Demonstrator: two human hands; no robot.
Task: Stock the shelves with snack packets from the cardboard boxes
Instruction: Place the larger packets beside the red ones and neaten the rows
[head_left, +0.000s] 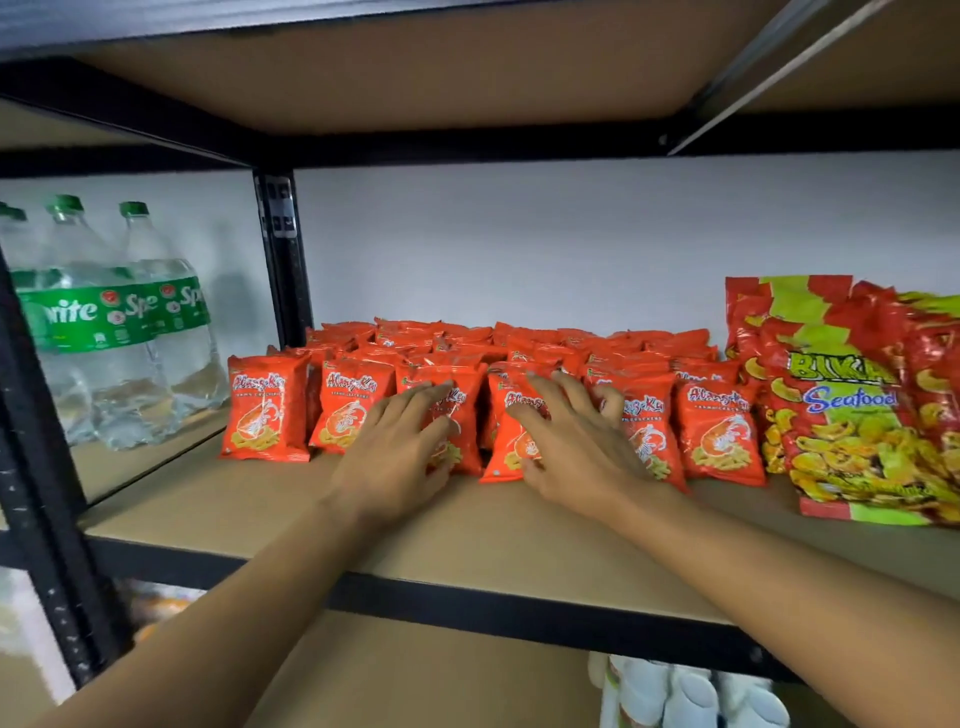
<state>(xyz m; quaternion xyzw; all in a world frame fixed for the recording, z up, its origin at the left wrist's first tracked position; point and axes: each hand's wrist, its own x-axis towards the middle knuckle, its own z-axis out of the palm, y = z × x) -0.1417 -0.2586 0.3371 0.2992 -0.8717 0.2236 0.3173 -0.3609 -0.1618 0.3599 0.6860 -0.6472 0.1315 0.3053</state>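
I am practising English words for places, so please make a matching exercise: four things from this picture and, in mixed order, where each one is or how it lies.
1. Sprite bottles
2. small orange packets
3. large Seafood packets
4. left hand

A. right end of the shelf
B. left bay, beyond the black post
C. fingers straight, on a front-row packet
D. rows in the shelf's middle

Pairs: 1-B, 2-D, 3-A, 4-C.

Bare forearms (234, 613), bare left hand (397, 462) and right hand (576, 457), slim fingers (415, 400).
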